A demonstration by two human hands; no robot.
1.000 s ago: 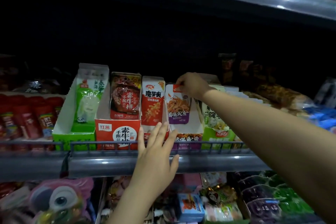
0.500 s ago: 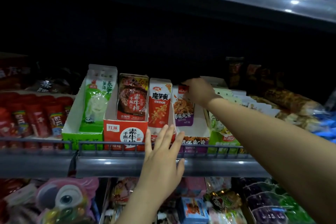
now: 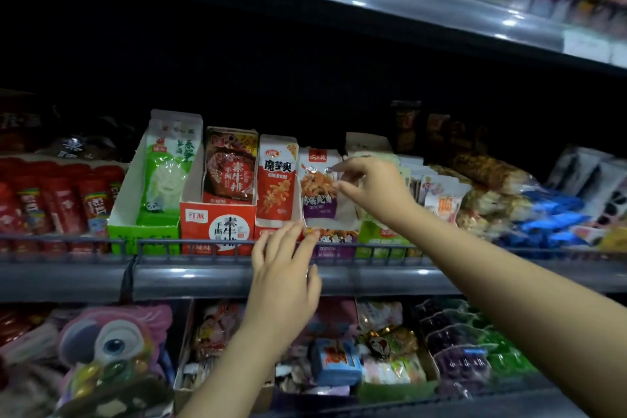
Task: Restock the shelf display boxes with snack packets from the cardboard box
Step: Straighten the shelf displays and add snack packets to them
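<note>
Hiding packet (image 3: 319, 187) edge, right hand (image 3: 373, 188), grip perhaps pinching

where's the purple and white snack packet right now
In the head view, the purple and white packet stands in its display box mid-shelf, right of the red konjac packet, with the right hand at its right edge.

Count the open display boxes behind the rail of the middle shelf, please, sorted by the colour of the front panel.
Green display boxes: 2
Red display boxes: 2
Purple display box: 1
Total: 5
</note>
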